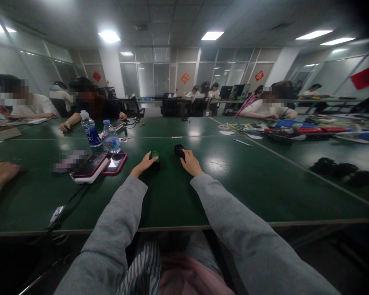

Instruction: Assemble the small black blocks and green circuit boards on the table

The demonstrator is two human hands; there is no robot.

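Observation:
My left hand (144, 164) grips a small black box with a green face (155, 155), which looks like a circuit board. Its thumb lies over the near side of that face. To the right, my right hand (191, 163) has its fingers on a black box-shaped piece (178, 150), tilted slightly on the table. A gap of bare green tabletop separates the two pieces. What kind of device they are is too small to tell.
Left of my hands are a pink-edged phone (115, 163), a white-and-dark device (90, 169) with a cable, and two bottles (111, 139). Cables and tools (283, 128) lie at the far right, near a pen (242, 142). Another person's hand (4, 174) rests at the left edge.

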